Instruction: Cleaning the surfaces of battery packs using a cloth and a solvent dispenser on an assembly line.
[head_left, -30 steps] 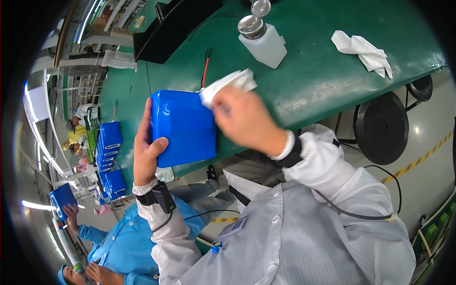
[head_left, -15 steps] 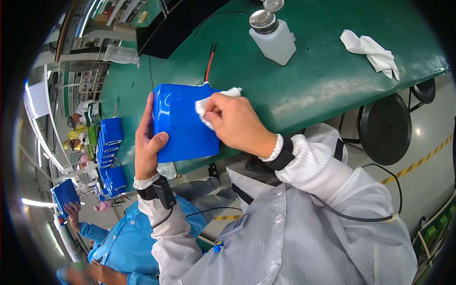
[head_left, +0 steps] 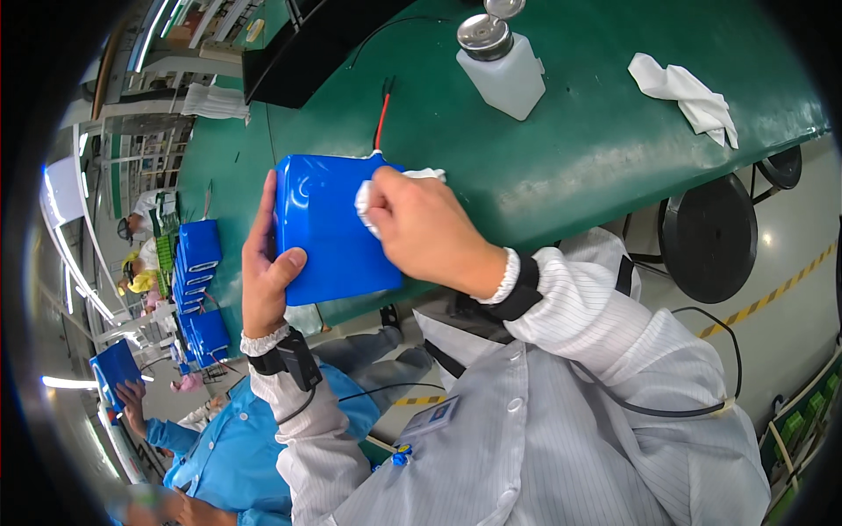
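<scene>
Shifted inward over the last second, the right hand (head_left: pixel 430 228) pinches a folded white wipe (head_left: pixel 362 210) on the face of the blue shrink-wrapped battery pack (head_left: pixel 329 228), toward two o'clock. Left hand (head_left: pixel 268 272) grasps the pack at nine o'clock — above the near edge of the green bench (head_left: pixel 535 184). Red-and-black leads (head_left: pixel 382 124) rise at one o'clock; a white dispenser bottle (head_left: pixel 507 83) stands at two — lid flipped up.

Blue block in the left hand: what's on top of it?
On the blue block are a white cloth pinched by the right hand and the thumb of the left hand. The surface beneath them is covered, so unseen.
</scene>
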